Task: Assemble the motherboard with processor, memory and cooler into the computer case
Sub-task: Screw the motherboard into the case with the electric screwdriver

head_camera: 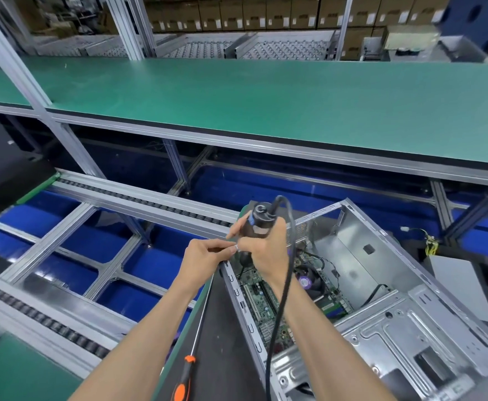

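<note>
The motherboard [269,299] sits flat in the open case [381,299], just below and to the right of both hands, with its cooler [309,280] right beside the right wrist. Right hand [261,250] is wrapped around the body of a powered screwdriver [258,219], held upright above the case's near left corner, its black cable [283,285] looping off the top and trailing down along the right forearm. Left hand [205,256] comes in from the left, thumb and forefinger pinching something small and silvery [237,248] right against the right hand's fingers, at the tool's lower end; what it is, too small to tell. The two hands are touching there. Below the left forearm, a long manual screwdriver [192,366] with an orange and black handle lies on the dark counter [225,357] beside the case, its shaft pointing up toward the left hand. Beyond the hands, a roller rail [138,195] and a green shelf [237,111] run across.
</note>
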The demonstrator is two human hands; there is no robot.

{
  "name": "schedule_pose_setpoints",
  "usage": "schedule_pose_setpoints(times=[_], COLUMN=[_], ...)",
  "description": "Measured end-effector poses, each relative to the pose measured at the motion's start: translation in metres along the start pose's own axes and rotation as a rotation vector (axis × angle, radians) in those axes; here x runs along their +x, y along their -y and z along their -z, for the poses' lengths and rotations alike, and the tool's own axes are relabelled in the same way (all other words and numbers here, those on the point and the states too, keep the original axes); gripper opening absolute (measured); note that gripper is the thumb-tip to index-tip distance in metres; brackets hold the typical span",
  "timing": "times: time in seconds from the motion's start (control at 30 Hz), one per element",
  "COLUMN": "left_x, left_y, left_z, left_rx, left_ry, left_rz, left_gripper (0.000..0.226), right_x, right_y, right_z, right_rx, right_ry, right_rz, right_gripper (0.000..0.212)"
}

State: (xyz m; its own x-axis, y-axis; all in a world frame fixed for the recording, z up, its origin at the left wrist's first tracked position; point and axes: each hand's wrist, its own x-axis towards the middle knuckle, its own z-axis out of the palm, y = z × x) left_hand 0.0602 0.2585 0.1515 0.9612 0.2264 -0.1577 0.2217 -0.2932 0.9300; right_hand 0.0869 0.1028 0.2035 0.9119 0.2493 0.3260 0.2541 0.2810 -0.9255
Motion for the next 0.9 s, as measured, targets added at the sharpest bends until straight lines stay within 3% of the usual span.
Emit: schedule_pose_setpoints(times=[0.23,0.43,0.63,0.9], left_x=[0.000,-0.004,-0.001,0.002], left_y=[-0.001,0.001,0.004,0.002], left_z=[0.003,0.001,0.008,0.008], left_rx=[-0.005,-0.057,0.006,0.001], left_ry=[0.031,0.081,0.157,0.152], left_rz=[-0.026,-0.144,-0.152,-0.171], left_gripper=[0.022,0.048,0.040,0.037], right_x=[0.007,0.010,0.011,0.010], right_y=[0.002,-0.001,-0.002,0.000], right_z=[-0.021,-0.021,-0.020,-0.019], right_rx=[-0.079,-0.062,-0.075,-0.068], right_ry=[0.133,0.132,0.110,0.118], right_rz=[-0.084,-0.092,-0.112,-0.144], right_gripper=[0.022,0.013,0.025,0.015])
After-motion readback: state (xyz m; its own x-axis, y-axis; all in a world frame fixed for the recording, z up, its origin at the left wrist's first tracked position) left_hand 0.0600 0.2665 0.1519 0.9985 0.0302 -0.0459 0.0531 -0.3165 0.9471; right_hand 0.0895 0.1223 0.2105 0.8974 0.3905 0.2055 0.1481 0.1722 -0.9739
